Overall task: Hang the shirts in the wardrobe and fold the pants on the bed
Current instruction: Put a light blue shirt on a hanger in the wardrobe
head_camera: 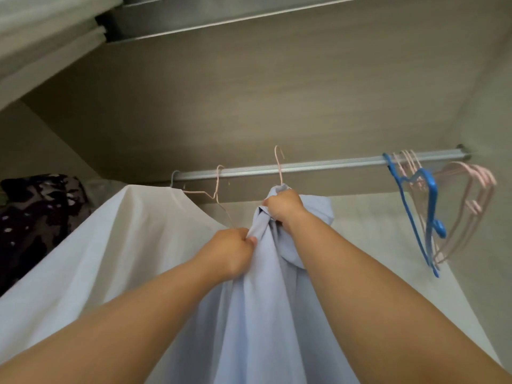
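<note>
1. The blue shirt [263,314], on a pink hanger [279,164], is up at the rail [332,163].
2. The right hand [284,207] clenches its collar; the left hand [232,252] pinches the cloth.
3. It seems soft and light, so it is better to hold it at the hanger's neck.

This is the inside of a home wardrobe [249,92]. Wood-grain panels close it in at the back and side, and a metal rail [318,165] runs across it. 1 blue hanger [432,195] and a bunch of pink hangers [483,174] hang bare at the rail's right end. A white shirt [110,245] hangs at its left end, with a blue shirt [263,314] beside it. A dark patterned garment [36,212] shows further left, and blurred pale stacked fabric [41,31] lies above.
</note>
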The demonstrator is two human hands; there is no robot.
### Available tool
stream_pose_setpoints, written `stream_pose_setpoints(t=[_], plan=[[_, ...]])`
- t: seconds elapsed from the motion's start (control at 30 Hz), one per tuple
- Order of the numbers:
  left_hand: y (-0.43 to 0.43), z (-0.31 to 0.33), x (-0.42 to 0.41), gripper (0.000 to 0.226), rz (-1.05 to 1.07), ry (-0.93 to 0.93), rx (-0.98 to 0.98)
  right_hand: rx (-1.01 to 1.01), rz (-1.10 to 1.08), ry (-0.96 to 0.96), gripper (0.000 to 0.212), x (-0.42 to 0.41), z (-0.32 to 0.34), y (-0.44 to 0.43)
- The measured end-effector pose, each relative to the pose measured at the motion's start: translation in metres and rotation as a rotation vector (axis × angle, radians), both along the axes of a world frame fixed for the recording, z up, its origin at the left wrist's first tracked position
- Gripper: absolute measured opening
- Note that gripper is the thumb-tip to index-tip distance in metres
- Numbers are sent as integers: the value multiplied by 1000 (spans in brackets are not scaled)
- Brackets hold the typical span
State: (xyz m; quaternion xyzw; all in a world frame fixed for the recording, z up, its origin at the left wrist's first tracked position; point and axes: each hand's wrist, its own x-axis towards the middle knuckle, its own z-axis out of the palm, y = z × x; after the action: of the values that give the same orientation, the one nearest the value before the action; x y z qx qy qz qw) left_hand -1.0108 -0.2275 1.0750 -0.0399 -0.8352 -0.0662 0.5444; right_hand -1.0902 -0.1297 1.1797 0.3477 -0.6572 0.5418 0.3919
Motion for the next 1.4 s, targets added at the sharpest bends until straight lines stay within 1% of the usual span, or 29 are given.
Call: stream_pose_setpoints(t=[0.03, 0.07, 0.1, 0.17, 0.27, 0.37, 0.4, 0.43, 0.47, 0.53, 0.57, 0.7, 0.77, 0.8, 0.87, 0.9, 0.97, 1.0, 1.07, 1.13, 1.17, 1.2, 1.23, 1.27, 1.3, 1.33, 1.37, 1.4], plan=[[0, 0, -3, 40, -8, 3, 14, -6, 12, -13, 5, 0, -4, 2], [1, -1, -6, 40, -17, 0, 27, -20, 9, -26, 15, -4, -4, 3], [1, -3, -8, 41, -24, -2, 38, -25, 16, -38, 21, -3, -7, 4], [0, -6, -11, 41, -21, -9, 47, -22, 21, -43, 21, -10, -11, 4], [-2, -14, -12, 41, 1, -12, 43, -29, 67, -58, 15, -17, -20, 0], [-4, -22, -10, 39, -10, 0, 60, -22, 76, -60, 24, -18, -25, -3], [-5, -24, -9, 39, -16, 1, 67, -15, 76, -61, 23, -15, -28, -3], [-5, -25, -7, 39, -18, -3, 70, -1, 84, -75, 17, -13, -28, -4], [-5, -26, -5, 39, -13, -5, 69, 23, 85, -72, 4, -8, -30, -4], [-5, -26, 1, 38, 14, 4, 65, 77, 71, -84, 30, -3, -30, -4], [-4, -26, 5, 38, 39, 11, 62, 109, 61, -89, 36, 0, -29, -4], [3, -18, 27, 45, 249, -55, 47, 220, 4, -73, 30, 16, -25, -7], [10, -15, 37, 52, 382, -70, 8, 237, -16, -56, 14, 23, -23, -14], [13, -15, 41, 58, 464, -59, -18, 236, -30, -38, 11, 26, -24, -19], [17, -19, 45, 69, 638, -12, -63, 241, -89, 15, 15, 30, -25, -26], [16, -21, 44, 66, 718, 15, -86, 229, -107, 36, 15, 30, -26, -29], [13, -24, 47, 43, 835, 52, -151, 216, -97, 47, 21, 31, -29, -29], [11, -23, 50, 36, 873, 58, -186, 214, -91, 55, 25, 32, -32, -26], [10, -23, 60, 32, 939, 34, -273, 199, -84, 72, 24, 32, -34, -17], [5, -19, 70, 29, 971, -6, -333, 185, -126, 117, 37, 29, -39, -4], [0, -15, 74, 28, 957, -17, -324, 178, -173, 167, 39, 25, -43, 4], [-3, -11, 80, 26, 891, -9, -287, 154, -231, 232, 38, 20, -48, 11], [-7, -8, 85, 24, 763, 14, -192, 109, -295, 293, 35, 15, -53, 19], [-11, -4, 89, 25, 551, 26, -37, 56, -356, 340, 32, 8, -59, 25], [-16, -2, 92, 27, 277, 10, 160, 16, -403, 368, 30, 2, -66, 31], [-18, -3, 95, 27, -84, -38, 422, -1, -436, 382, 30, -4, -73, 35], [-14, -7, 98, 26, -449, -132, 699, 4, -451, 381, 32, -10, -80, 39], [-13, -13, 97, 24, -665, -172, 881, 32, -451, 373, 35, -14, -87, 41]])
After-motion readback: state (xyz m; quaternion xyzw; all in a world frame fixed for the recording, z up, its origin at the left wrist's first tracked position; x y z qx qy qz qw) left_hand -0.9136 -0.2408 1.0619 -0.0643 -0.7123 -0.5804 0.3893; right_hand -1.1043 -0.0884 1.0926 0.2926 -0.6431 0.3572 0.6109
